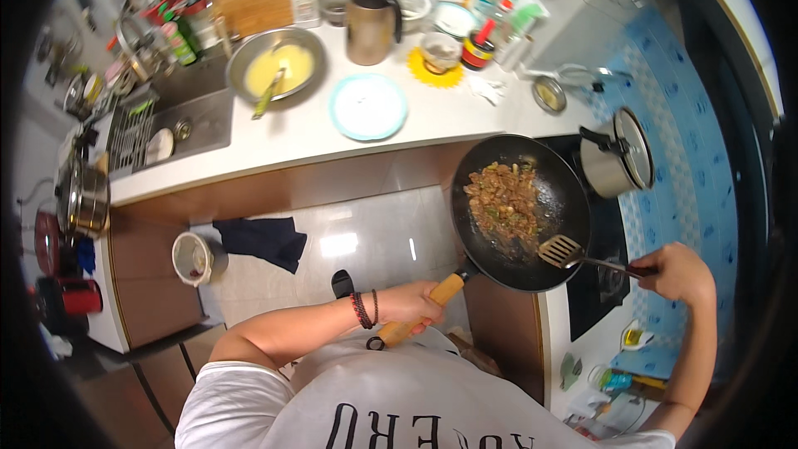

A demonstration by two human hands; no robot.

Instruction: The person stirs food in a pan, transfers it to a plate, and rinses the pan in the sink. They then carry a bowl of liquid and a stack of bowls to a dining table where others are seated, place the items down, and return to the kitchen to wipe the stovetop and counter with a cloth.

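My left hand (pixel 411 308) is closed around the wooden handle (pixel 447 290) of a black wok (pixel 564 199). Cooked minced meat with green bits (pixel 504 202) lies in the wok, mostly on its left side. With my right hand (pixel 676 274) I grip the dark handle end of a slotted metal spatula (pixel 561 252). Its blade is inside the wok's lower right rim, at the edge of the meat. The wok is tilted and overlaps the corner of the counter and the black hob (pixel 598 318). To its left, a plate with a light blue rim (pixel 368 106) rests on the counter.
A lidded pot (pixel 608 162) stands right of the wok. Along the counter (pixel 280 153) are a metal bowl of yellow liquid (pixel 315 43), a thermos jug (pixel 369 28), a red-capped jar (pixel 477 53) and a small glass bowl (pixel 439 52). The sink (pixel 209 106) is left; a bin (pixel 193 259) stands on the floor.
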